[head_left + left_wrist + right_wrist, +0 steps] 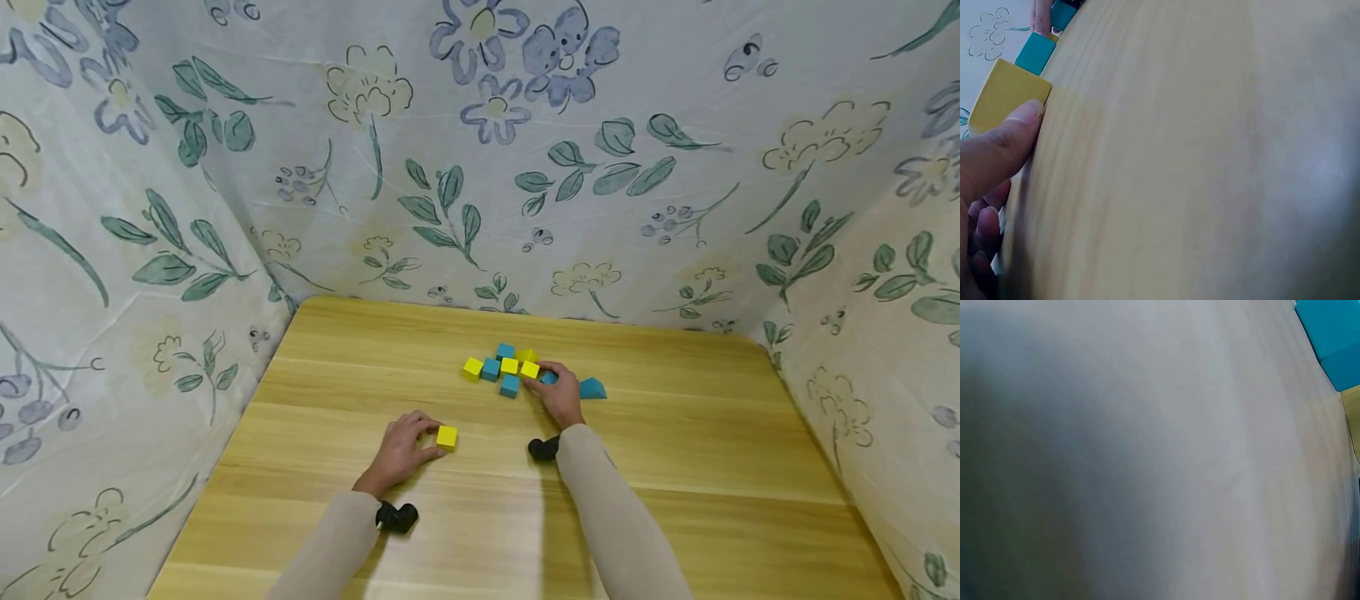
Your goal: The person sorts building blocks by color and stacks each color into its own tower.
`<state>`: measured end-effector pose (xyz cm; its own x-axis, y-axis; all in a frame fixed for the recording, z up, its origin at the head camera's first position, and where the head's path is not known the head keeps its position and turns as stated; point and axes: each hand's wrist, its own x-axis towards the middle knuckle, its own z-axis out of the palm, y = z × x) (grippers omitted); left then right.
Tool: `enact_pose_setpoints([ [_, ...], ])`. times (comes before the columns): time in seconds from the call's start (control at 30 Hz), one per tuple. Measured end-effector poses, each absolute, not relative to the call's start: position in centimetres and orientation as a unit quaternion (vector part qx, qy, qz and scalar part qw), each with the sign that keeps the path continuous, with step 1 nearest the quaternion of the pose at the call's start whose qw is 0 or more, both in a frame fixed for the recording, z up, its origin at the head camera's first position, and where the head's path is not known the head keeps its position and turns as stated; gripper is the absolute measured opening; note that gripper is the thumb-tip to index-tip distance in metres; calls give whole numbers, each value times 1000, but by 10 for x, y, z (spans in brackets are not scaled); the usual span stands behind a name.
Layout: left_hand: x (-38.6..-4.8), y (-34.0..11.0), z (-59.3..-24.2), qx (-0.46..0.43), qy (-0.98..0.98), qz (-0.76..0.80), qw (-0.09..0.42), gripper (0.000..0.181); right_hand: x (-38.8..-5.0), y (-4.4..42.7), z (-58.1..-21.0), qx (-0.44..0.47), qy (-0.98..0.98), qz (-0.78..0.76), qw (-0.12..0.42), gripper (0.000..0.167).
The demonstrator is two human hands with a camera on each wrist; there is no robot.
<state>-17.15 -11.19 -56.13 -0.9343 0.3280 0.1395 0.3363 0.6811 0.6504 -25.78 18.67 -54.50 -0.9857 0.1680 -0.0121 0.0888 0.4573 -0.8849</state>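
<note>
My left hand pinches a yellow cube low over the wooden table, thumb on its near side. In the left wrist view the thumb lies against that yellow cube. Farther back, my right hand grips another yellow cube at the right end of a cross-like group. That group has a yellow middle cube, a blue cube to its left, one behind and one in front. A yellow cube forms the left end. The right wrist view shows no fingers clearly.
Behind the gripped cube sits a yellow piece, partly hidden. A blue piece is partly covered by the right hand, and a blue wedge lies to its right. Flower-patterned cloth encloses the table at the back and sides.
</note>
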Motion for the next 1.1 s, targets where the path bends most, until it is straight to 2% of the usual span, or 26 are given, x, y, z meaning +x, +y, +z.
enact_pose_setpoints([
  [0.73,-170,-112,-558,-182,-918,-353,-7,37,-259,190,-550,-73,-844,530,41,42],
  [1.1,-171,-112,-560,-182,-917,-354,-2,36,-254,190,-536,-53,-838,539,57,43],
])
